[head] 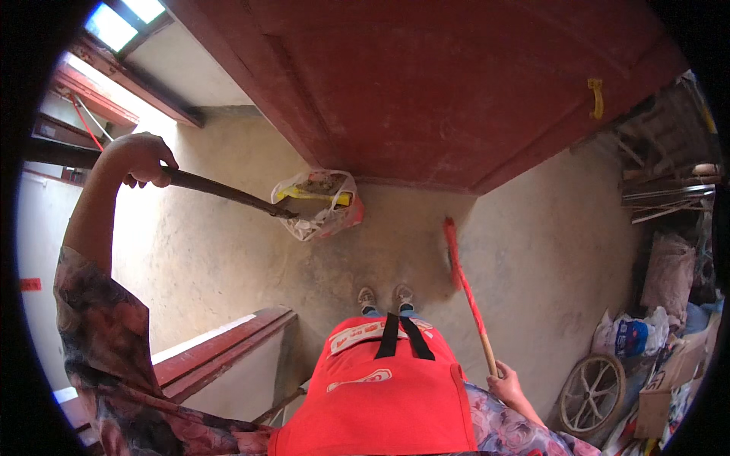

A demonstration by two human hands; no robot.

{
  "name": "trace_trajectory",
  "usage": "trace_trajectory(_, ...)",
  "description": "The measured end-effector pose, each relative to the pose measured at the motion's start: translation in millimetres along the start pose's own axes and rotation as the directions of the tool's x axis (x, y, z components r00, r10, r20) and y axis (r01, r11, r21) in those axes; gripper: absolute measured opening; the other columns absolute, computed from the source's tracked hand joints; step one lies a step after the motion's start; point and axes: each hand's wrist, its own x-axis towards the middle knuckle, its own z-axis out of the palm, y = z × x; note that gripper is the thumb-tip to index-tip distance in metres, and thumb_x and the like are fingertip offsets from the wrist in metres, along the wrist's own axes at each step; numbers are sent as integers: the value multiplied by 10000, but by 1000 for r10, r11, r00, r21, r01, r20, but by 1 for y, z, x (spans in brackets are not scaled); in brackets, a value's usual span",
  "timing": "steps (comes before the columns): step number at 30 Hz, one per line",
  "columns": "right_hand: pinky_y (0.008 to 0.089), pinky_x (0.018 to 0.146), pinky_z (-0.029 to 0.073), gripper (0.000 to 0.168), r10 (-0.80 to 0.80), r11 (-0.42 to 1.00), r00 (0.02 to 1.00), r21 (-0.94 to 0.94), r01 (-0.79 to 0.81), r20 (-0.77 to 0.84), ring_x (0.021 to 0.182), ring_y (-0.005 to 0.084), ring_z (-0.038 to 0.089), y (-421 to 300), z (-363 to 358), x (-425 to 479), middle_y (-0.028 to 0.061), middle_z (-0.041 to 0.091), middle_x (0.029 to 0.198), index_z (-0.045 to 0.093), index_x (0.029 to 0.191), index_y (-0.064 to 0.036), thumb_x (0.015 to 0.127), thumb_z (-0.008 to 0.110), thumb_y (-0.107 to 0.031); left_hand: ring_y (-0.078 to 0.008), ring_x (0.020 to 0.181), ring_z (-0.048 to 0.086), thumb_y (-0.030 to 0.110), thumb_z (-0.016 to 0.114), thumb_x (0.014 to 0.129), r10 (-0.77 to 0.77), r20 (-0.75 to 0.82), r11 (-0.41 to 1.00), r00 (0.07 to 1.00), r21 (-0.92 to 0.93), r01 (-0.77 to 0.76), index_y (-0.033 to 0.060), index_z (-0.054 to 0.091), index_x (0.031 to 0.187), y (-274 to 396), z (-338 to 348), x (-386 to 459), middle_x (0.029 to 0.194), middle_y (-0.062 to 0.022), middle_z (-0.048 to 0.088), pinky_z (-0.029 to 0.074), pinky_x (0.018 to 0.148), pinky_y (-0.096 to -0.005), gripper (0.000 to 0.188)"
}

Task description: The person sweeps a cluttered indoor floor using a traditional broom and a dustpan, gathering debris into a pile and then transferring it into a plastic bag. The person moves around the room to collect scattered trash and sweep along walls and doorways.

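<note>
High on the left, my left hand (142, 159) grips a long dark wooden handle (222, 191). Its far end reaches a white and red plastic bag (342, 219) on the concrete floor. A flat grey-brown surface, perhaps a shovel blade (308, 208), shows in the bag's mouth, with a yellow strip (316, 196) across it and dirt or rubble behind. Low on the right, my right hand (506, 383) is closed around the bare wooden end of a red-wrapped broom handle (473, 310). The red broom head (452, 251) rests on the floor, right of my shoes.
A large dark red door (428, 102) with a yellow handle (595, 98) stands ahead, just behind the bag. A red-brown frame ledge (222, 347) juts in at left. Along the right lie a spoked wheel (593, 393), a cardboard box (661, 399), sacks (668, 279) and stacked wood (661, 154).
</note>
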Motion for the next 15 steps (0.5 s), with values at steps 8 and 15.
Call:
trace_trajectory(8, 363, 605, 518, 531, -318, 806, 947, -510, 300, 55, 681, 260, 638, -5, -32, -10, 191, 643, 844, 462, 1257, -9, 768, 623, -140, -184, 534, 616, 245, 676, 710, -120, -76, 991, 990, 55, 125, 79, 709, 817, -28, 63, -47, 669, -123, 642, 518, 554, -317, 200)
trace_trajectory(15, 400, 760, 490, 426, -377, 565, 886, -691, 452, 271, 897, 381, 611, -40, -100, 50, 260, 614, 932, 541, 1151, -24, 765, 638, -176, -311, 755, 601, 237, 747, 690, -397, -55, 861, 916, -368, 351, 15, 643, 846, -8, 250, -144, 785, -159, 628, 488, 685, -396, 291)
